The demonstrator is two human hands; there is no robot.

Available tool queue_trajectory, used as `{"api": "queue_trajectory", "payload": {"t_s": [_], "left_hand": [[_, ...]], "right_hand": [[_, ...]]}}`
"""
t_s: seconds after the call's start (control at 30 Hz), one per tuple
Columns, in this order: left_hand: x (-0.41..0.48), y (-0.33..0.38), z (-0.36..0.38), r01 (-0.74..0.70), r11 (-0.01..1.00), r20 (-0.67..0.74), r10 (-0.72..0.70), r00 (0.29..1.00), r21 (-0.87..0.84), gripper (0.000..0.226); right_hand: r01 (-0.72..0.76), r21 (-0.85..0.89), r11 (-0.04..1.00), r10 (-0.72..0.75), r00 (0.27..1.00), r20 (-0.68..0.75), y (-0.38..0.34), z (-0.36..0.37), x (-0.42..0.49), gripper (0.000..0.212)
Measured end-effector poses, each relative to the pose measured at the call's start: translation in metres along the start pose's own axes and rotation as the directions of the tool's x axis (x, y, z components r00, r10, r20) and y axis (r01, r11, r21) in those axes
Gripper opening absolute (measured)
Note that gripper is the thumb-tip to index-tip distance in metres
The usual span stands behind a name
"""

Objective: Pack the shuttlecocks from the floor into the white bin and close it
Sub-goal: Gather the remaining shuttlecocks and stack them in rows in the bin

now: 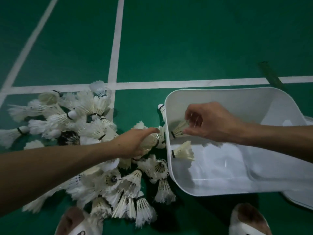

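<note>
Two hands working. Left hand (135,145) fingers closed round a shuttlecock (152,141) w/ pile (94,133) on green floor (186,39) below. Right hand (210,122) fingers pinch another shuttlecock (179,130) inside white bin (220,187); a third (183,150) lies just beneath them.

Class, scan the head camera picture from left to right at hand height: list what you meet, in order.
Pile of shuttlecocks → left hand gripping a shuttlecock → white bin rim → right hand holding a shuttlecock inside the bin.
</note>
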State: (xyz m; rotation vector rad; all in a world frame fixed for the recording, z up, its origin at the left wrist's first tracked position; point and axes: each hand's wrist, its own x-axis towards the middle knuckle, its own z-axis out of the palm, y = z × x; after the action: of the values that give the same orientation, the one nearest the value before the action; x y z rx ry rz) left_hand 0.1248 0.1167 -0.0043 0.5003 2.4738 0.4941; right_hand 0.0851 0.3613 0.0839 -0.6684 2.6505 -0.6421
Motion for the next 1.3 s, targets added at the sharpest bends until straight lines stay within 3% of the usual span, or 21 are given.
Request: {"api": "queue_trajectory", "payload": {"t_s": [0.13, 0.37, 0.57, 0.77, 1.07, 1.3], "left_hand": [[0.008, -0.006, -0.019, 0.049, 0.995, -0.015, -0.050, 0.999, -0.087, 0.067], [0.005, -0.009, -0.075, 0.056, 0.911, -0.156, -0.130, 0.979, -0.408, 0.061], [0.001, -0.015, -0.094, 0.018, 0.841, -0.232, -0.170, 0.958, -0.540, 0.057], [-0.017, -0.030, -0.086, 0.000, 0.782, -0.294, -0.233, 0.927, -0.623, 0.055], [-0.053, -0.065, -0.083, 0.004, 0.676, -0.367, -0.405, 0.838, -0.737, 0.058], [-0.061, -0.087, -0.075, 0.072, 0.654, -0.361, -0.503, 0.785, -0.753, 0.061]], "right_hand": [[0.083, 0.019, 0.996, -0.081, 0.994, -0.066, -0.022, -0.018, 0.020, 0.030], [0.145, 0.052, 0.988, -0.136, 0.981, -0.137, -0.023, -0.029, 0.028, 0.022], [0.220, 0.037, 0.975, -0.214, 0.969, -0.125, -0.051, -0.032, 0.040, 0.023], [0.243, -0.046, 0.969, -0.238, 0.967, 0.096, -0.084, -0.007, 0.071, 0.027], [0.218, -0.131, 0.967, -0.175, 0.945, 0.276, -0.097, 0.045, 0.108, 0.037], [0.198, -0.262, 0.945, -0.036, 0.855, 0.518, -0.098, 0.071, 0.137, 0.063]]}}
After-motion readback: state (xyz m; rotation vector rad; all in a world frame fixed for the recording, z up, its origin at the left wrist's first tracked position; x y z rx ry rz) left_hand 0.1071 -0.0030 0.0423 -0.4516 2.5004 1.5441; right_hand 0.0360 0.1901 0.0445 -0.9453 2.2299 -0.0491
